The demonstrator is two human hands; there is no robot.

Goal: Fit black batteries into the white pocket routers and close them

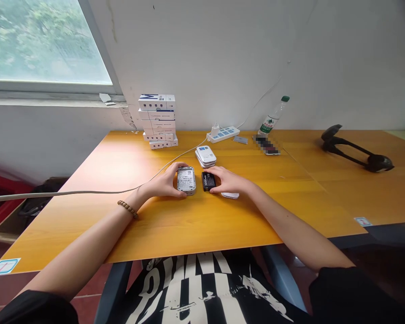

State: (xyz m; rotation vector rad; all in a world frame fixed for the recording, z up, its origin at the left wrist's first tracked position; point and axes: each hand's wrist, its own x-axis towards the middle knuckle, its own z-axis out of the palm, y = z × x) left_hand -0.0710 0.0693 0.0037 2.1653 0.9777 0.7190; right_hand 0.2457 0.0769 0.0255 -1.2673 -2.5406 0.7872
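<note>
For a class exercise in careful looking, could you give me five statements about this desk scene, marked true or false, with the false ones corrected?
1. The right hand holds a black battery. True.
2. The left hand is around a plastic bottle. False: it is around a small device with a printed label facing up.
3. A beaded bracelet is on the left wrist. True.
4. The stacked boxes are to the right of the power strip. False: they are to its left.
5. The bottle has a red cap. False: its cap is green.
</note>
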